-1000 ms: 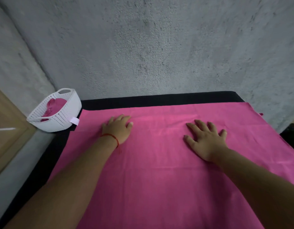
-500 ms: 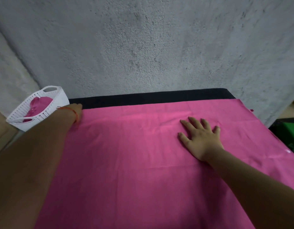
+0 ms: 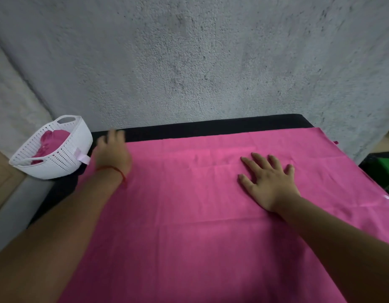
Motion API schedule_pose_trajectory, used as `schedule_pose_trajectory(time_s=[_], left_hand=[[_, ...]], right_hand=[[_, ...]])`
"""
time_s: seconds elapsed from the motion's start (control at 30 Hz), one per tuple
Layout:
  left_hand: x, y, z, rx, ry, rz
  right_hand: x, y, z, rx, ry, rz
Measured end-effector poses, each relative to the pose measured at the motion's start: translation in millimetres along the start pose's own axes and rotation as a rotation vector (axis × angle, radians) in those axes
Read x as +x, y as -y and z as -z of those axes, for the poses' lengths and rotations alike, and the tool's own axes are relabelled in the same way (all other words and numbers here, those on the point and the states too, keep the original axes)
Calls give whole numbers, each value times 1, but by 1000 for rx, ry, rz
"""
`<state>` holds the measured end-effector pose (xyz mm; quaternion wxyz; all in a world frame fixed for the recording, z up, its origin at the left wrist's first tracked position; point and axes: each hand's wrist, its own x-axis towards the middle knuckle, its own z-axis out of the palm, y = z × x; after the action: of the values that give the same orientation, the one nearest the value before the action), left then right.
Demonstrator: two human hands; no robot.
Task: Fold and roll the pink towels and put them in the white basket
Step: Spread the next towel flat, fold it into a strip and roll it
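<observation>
A large pink towel [image 3: 189, 204] lies spread flat over the black table [image 3: 211, 127]. My right hand [image 3: 270, 182] presses flat on the towel right of centre, fingers spread. My left hand [image 3: 112, 154] sits at the towel's far left corner, blurred, with its fingers reaching over the towel's edge onto the black surface; whether it grips the corner is unclear. A red string circles that wrist. The white perforated basket [image 3: 58, 158] stands at the table's left end, close to my left hand, with a rolled pink towel [image 3: 51, 141] inside.
A rough grey wall [image 3: 189, 62] rises directly behind the table. A green and black object [image 3: 383, 169] sits off the table's right edge. A wooden panel [image 3: 1, 182] shows at the far left.
My left hand slid left from the towel's middle to its far left corner by the basket. My right hand stayed pressed in place. The view shifted a little.
</observation>
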<state>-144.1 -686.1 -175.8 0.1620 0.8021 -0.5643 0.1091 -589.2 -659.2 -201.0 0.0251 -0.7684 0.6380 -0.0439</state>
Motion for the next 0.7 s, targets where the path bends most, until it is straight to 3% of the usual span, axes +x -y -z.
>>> schedule_pose_trajectory(time_s=[0.07, 0.13, 0.17, 0.43, 0.7], left_hand=[[-41, -45, 6, -137, 60, -258], [-84, -81, 8, -153, 273, -479], [-96, -90, 8, -121, 362, -503], [-41, -59, -2, -5, 534, -50], [4, -27, -13, 10, 580, 123]], right_hand=[[0, 0, 1, 0, 20, -2], [0, -1, 2, -3, 44, 1], [0, -1, 3, -7, 61, 6], [40, -36, 16, 6, 166, -67], [80, -114, 27, 59, 188, -257]])
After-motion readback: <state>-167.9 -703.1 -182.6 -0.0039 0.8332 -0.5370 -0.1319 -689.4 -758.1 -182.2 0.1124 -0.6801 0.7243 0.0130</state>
